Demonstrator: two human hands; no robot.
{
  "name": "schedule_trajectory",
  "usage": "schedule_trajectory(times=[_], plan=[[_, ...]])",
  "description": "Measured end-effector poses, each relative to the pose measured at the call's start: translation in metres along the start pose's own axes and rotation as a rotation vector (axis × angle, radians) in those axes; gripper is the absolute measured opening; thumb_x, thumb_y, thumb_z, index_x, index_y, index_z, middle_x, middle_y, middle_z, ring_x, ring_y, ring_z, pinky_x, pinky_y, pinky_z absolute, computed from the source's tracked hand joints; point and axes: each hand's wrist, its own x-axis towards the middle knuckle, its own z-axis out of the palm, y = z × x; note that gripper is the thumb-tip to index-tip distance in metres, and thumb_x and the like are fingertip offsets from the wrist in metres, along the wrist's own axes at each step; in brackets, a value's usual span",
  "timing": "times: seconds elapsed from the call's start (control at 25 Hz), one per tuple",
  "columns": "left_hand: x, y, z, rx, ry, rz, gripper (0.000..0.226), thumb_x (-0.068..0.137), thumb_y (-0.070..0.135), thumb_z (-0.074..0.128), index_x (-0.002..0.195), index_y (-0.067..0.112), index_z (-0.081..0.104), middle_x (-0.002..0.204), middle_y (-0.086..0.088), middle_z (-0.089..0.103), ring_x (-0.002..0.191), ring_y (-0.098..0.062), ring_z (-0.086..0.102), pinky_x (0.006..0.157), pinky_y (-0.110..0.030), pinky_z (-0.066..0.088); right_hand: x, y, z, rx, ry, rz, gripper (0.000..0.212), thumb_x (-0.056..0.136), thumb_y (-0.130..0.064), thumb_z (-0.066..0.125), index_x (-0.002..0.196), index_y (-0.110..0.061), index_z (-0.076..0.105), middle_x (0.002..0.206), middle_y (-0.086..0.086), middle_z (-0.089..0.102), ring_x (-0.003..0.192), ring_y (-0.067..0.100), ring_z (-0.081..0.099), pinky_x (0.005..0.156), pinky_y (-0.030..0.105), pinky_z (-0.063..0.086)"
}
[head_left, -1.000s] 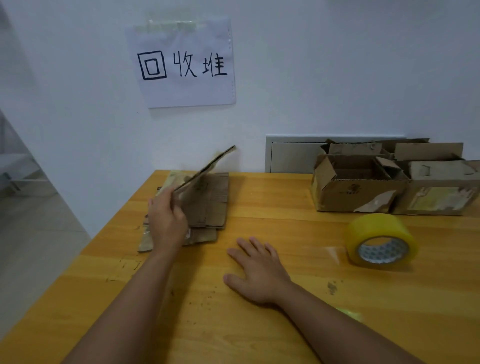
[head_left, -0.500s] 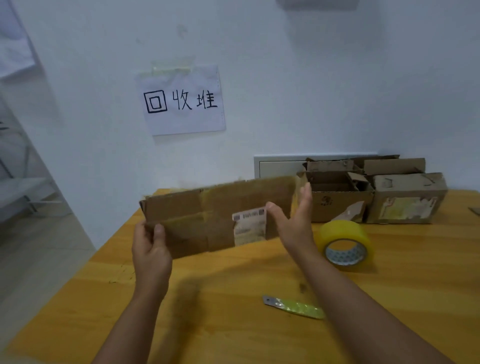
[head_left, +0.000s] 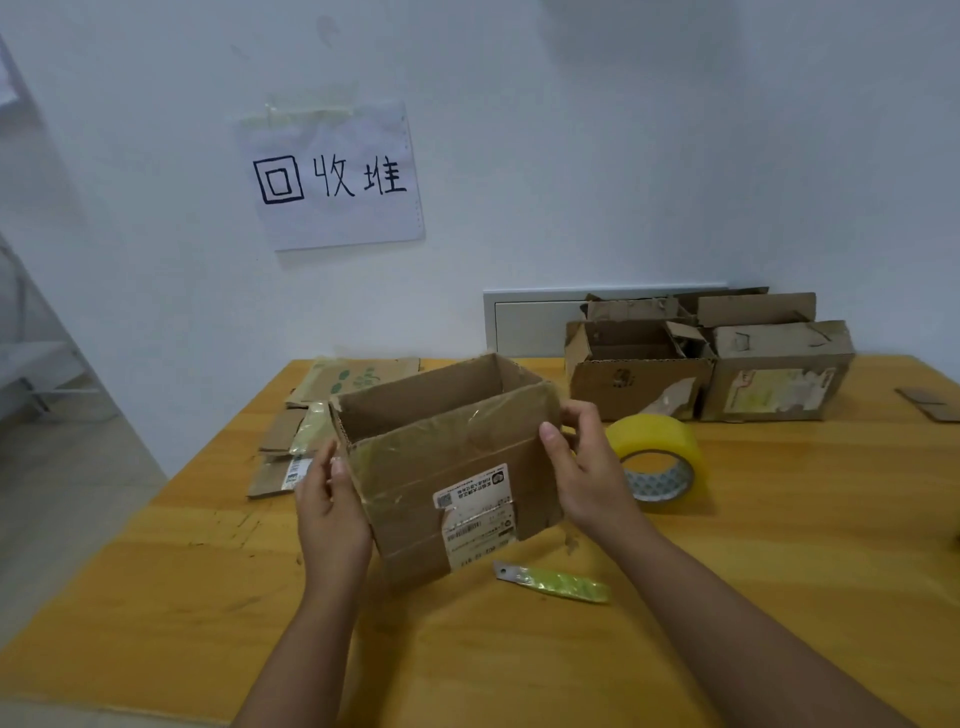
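A worn brown cardboard box (head_left: 441, 457) with a white shipping label on its near side is spread into an open rectangular shape above the wooden table (head_left: 779, 545). My left hand (head_left: 330, 512) grips its left near corner, thumb on the front face. My right hand (head_left: 584, 467) grips its right edge, with the thumb on the front and the fingers curled round the corner. The box's top is open and its inside looks bare.
A stack of flattened cardboard (head_left: 311, 431) lies at the table's back left. A yellow tape roll (head_left: 657, 457) sits just right of my right hand. A green utility knife (head_left: 556, 582) lies below the box. Two torn open boxes (head_left: 706, 358) stand at the back right. A handwritten paper sign (head_left: 332, 176) hangs on the wall.
The flat cardboard piece that I lifted off the stack has been pulled open into a box shape. My right hand left the table and took the box's right edge.
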Motion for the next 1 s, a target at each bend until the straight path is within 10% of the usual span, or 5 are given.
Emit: schedule_trajectory(times=[0.24,0.52,0.72,1.0], plan=[[0.012,0.013,-0.001,-0.229,-0.039,-0.289,0.074,0.081,0.082,0.045,0.137,0.035,0.053,0.133,0.0,0.061,0.119,-0.025,0.059,0.099,-0.055,0.047,-0.005,0.014,0.029,0.058,0.031,0.013,0.047,0.093,-0.033,0.062,0.133,-0.038,0.037,0.128,-0.02,0.047,0.118,-0.004,0.049,0.088,0.021,0.053],[0.007,0.01,-0.009,-0.078,-0.003,-0.074,0.055,0.096,0.066,0.025,0.124,0.032,0.059,0.111,0.01,0.065,0.108,-0.006,0.058,0.092,-0.034,0.047,-0.017,0.033,0.035,-0.102,0.045,-0.038,0.061,0.083,-0.053,0.058,0.136,-0.026,0.046,0.129,-0.018,0.038,0.119,-0.006,0.045,0.098,0.027,0.049],[-0.014,-0.004,-0.024,-0.024,-0.243,0.024,0.103,0.066,0.097,0.03,0.143,0.03,0.045,0.135,0.01,0.057,0.125,-0.003,0.051,0.096,-0.022,0.042,-0.015,0.039,0.037,-0.078,0.002,-0.027,0.06,0.093,-0.055,0.048,0.147,-0.031,0.037,0.138,-0.012,0.041,0.126,-0.009,0.04,0.099,0.01,0.039],[-0.018,0.005,-0.018,0.057,-0.224,0.051,0.054,0.069,0.093,0.034,0.119,0.075,0.045,0.137,0.014,0.055,0.125,-0.002,0.049,0.094,-0.024,0.044,-0.011,0.032,0.037,-0.006,-0.004,0.017,0.025,0.098,-0.047,0.039,0.119,-0.048,0.052,0.131,-0.005,0.046,0.123,0.0,0.045,0.095,0.006,0.038]])
